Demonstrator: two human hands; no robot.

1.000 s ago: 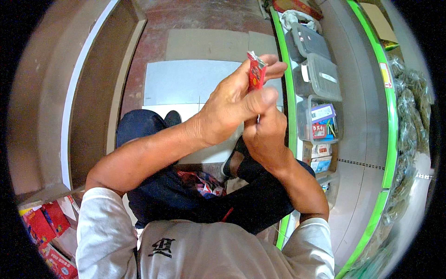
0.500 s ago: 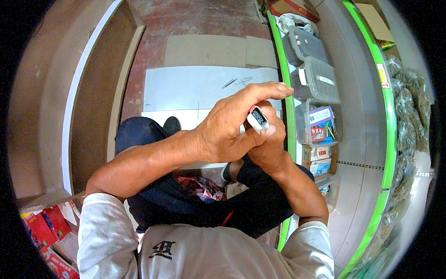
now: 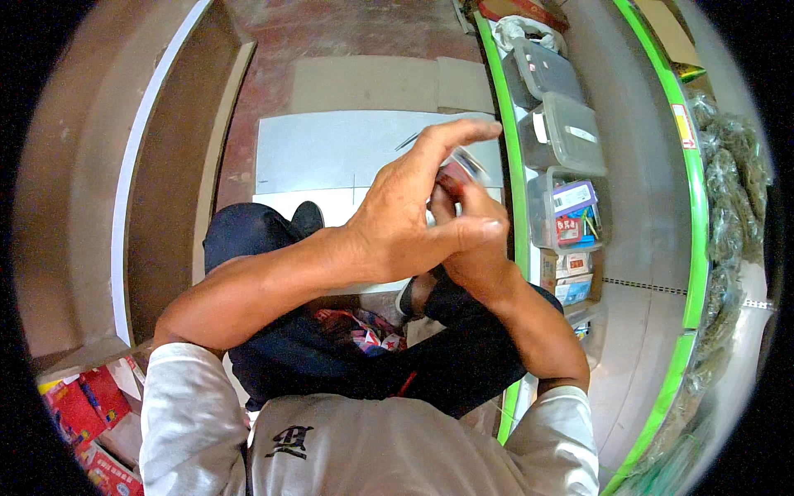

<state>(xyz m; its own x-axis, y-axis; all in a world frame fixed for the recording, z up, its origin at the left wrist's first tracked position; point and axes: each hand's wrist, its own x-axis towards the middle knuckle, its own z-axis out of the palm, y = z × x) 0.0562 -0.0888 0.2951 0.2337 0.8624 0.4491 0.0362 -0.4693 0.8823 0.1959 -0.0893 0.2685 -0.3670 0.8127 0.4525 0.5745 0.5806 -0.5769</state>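
A small whitish and red packet (image 3: 465,169), smeared by motion, sits between my two hands above the white board. Its kind does not show. My right hand (image 3: 473,236) is closed around it, its curled fingers partly hidden behind the left hand. My left hand (image 3: 405,198) is in front, thumb and forefinger stretched apart on either side of the packet. Its other fingers are out of sight, and I cannot make out whether it touches the packet. Several thin dark strips (image 3: 407,141) lie on the white board (image 3: 314,153), partly covered by my left hand.
Lidded clear bins (image 3: 571,132) and an open bin of small boxes (image 3: 552,227) line a green-edged shelf (image 3: 514,198) at my right. A brown panel (image 3: 169,165) with a white edge stands at left. Red packages (image 3: 103,397) lie at lower left, patterned cloth (image 3: 372,331) between my legs.
The packet has tipped up and away, so its open end with dark tips no longer shows. My left thumb has come away from it, and both hands have shifted slightly.
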